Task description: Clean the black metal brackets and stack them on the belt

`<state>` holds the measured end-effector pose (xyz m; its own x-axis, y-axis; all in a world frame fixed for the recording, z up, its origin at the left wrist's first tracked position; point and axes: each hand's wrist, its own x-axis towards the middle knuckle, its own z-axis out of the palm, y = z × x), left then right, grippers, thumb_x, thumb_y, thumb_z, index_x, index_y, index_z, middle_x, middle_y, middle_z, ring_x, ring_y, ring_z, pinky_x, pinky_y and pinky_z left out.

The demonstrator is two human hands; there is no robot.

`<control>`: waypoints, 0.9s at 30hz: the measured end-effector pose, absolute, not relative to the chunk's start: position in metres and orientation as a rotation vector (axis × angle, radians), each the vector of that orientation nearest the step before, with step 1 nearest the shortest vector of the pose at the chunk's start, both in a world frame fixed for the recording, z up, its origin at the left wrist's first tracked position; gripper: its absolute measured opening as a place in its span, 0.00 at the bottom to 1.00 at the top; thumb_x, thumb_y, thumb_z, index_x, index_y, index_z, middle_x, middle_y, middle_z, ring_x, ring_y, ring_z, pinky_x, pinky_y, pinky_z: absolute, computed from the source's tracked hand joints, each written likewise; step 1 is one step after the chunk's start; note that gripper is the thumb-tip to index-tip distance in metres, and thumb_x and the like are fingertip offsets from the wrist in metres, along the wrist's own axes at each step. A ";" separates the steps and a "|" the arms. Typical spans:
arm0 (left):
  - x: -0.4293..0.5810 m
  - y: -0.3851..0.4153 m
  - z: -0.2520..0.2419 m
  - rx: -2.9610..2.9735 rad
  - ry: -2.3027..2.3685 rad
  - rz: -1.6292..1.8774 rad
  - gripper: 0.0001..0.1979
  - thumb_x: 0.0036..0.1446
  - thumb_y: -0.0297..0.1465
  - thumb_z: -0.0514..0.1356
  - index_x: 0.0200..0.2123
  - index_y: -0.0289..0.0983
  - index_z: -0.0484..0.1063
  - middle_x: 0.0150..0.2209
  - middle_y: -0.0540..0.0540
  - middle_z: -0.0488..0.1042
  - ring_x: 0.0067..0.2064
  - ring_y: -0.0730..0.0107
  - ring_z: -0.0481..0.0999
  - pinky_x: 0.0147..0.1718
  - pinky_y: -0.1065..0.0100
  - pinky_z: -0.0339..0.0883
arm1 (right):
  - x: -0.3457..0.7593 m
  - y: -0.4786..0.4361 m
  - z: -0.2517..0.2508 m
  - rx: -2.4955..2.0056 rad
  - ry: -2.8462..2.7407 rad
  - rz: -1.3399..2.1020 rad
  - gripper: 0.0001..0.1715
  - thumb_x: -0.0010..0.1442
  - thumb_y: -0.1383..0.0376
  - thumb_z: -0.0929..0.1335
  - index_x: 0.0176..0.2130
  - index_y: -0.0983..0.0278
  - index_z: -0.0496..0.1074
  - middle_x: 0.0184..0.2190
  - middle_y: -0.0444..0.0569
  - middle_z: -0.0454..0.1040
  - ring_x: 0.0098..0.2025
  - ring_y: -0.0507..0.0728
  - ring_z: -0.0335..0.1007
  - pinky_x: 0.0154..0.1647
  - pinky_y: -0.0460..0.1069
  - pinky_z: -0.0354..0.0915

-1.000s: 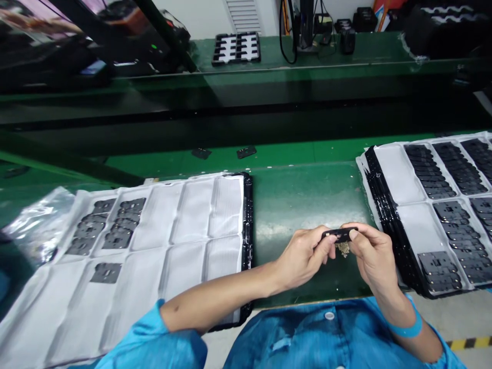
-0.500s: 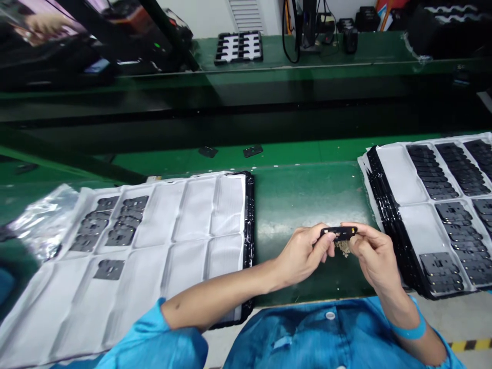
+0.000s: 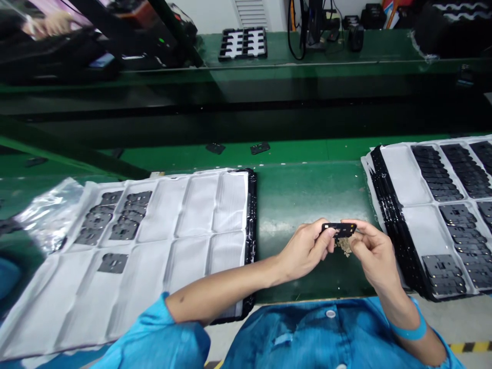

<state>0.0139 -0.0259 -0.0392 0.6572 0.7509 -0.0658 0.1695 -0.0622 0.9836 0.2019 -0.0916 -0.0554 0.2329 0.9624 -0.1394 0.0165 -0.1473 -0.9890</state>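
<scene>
part [image 3: 339, 228]: matt black plastic | bench [image 3: 300, 195]: worn green mat

The person wears a bright blue work smock [image 3: 307, 338] of slightly shiny cloth, creased across the chest. It closes down the front with small pale round buttons; one button [image 3: 330, 313] sits near the top, and another shows at the bottom edge. A small flap or tab of the same cloth lies on the chest, left of the button line. The left sleeve [image 3: 161, 338] is pushed up to about the elbow and bunches in loose folds, leaving the forearm bare. On the right arm a lighter blue elastic cuff [image 3: 411, 330] rings the wrist, with the sleeve widening behind it. Both the left hand [image 3: 305, 248] and the right hand [image 3: 371, 251] are bare: no gloves, rings or watch show.
</scene>
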 end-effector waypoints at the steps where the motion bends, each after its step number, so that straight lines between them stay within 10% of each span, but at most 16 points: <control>1: 0.014 -0.026 -0.039 1.587 0.780 0.563 0.22 0.78 0.44 0.49 0.34 0.38 0.67 0.24 0.53 0.70 0.24 0.76 0.70 0.30 0.72 0.64 | 0.203 -0.091 -0.053 -1.435 -1.023 1.129 0.15 0.63 0.63 0.72 0.49 0.63 0.83 0.23 0.41 0.71 0.22 0.50 0.58 0.22 0.44 0.56; 12: 0.012 -0.022 -0.042 1.370 0.773 0.569 0.21 0.76 0.43 0.46 0.34 0.38 0.66 0.23 0.53 0.66 0.23 0.74 0.64 0.26 0.70 0.59 | 0.198 -0.096 -0.049 -1.403 -1.332 0.806 0.11 0.75 0.63 0.69 0.50 0.59 0.83 0.45 0.52 0.81 0.43 0.58 0.79 0.41 0.50 0.74; 27: 0.014 -0.018 -0.051 1.485 0.802 0.631 0.21 0.75 0.45 0.44 0.31 0.41 0.58 0.23 0.55 0.60 0.25 0.73 0.58 0.27 0.69 0.54 | 0.196 -0.095 -0.045 -1.334 -1.511 0.636 0.14 0.73 0.70 0.68 0.51 0.60 0.83 0.42 0.51 0.82 0.43 0.58 0.81 0.45 0.51 0.75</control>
